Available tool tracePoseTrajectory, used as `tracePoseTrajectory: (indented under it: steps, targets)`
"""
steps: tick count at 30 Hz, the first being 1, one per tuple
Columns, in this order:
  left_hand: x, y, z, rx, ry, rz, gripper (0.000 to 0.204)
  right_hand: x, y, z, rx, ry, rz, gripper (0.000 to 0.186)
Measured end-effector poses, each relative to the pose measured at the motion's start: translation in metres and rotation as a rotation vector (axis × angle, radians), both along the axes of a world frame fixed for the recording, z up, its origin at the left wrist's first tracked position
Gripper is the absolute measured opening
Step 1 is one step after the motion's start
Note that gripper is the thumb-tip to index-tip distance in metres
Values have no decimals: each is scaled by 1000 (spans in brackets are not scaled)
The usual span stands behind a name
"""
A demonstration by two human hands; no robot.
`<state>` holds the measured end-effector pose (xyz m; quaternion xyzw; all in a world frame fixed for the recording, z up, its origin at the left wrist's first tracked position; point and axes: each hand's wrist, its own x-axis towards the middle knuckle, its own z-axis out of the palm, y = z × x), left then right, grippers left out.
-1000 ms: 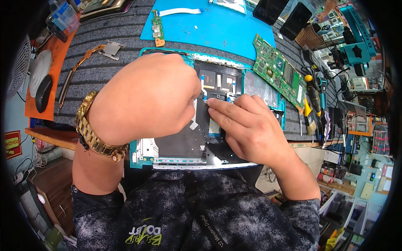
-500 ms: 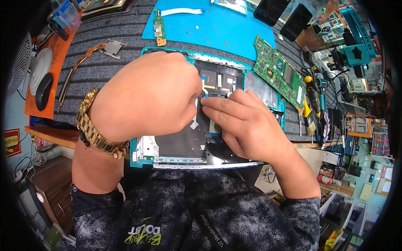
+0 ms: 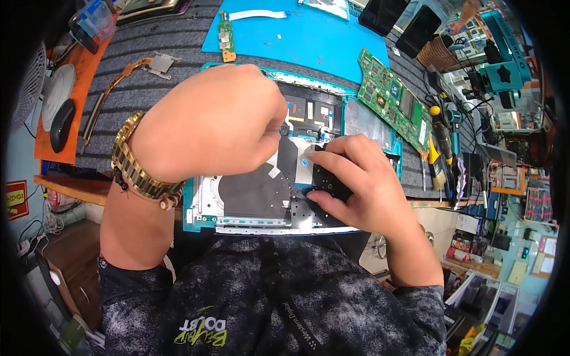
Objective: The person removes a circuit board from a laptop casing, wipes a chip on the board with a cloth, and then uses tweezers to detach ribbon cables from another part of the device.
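A teal-edged laptop chassis [image 3: 252,193] lies in front of me, its dark inner side facing up. Over its left part my left hand [image 3: 219,121] is curled closed, the fingertips turned away and whatever they pinch hidden. Close to that hand, a small ribbon cable [image 3: 290,126] with blue ends shows. My right hand [image 3: 365,184] rests on the chassis's right half, thumb and forefinger apart and holding nothing. Between those fingers shows a pale foil strip [image 3: 304,171] with a blue mark.
Right of the chassis lies a green circuit board [image 3: 392,101], beside a screwdriver [image 3: 440,133] and a brush [image 3: 438,175]. A blue mat [image 3: 314,44] behind carries a small green board [image 3: 225,38] and a white ribbon cable [image 3: 258,14]. Leftward are a copper heat pipe [image 3: 113,86] and a mouse [image 3: 62,127].
My right hand has drawn back from beside the left fingers, moving right and nearer me, and its fingers have spread. The foil strip is now uncovered. My left hand stays almost in place.
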<state>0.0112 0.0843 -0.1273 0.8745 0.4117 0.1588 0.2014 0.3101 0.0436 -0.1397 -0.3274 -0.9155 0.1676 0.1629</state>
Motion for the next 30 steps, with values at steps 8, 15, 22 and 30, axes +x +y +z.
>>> tracePoseTrajectory:
  steps: [8,15,22,30]
  targets:
    - [-3,4,-5,78,-38,-40,16,-7,0,-8,104,17,-5,56]
    - [-4,5,-9,72,-84,-74,15,-8,3,-8,178,10,12,53]
    - [9,2,-17,12,-124,-105,24,-10,8,-11,205,46,-71,49]
    - [13,1,-21,-35,-106,-162,41,-3,5,1,109,-26,-27,54]
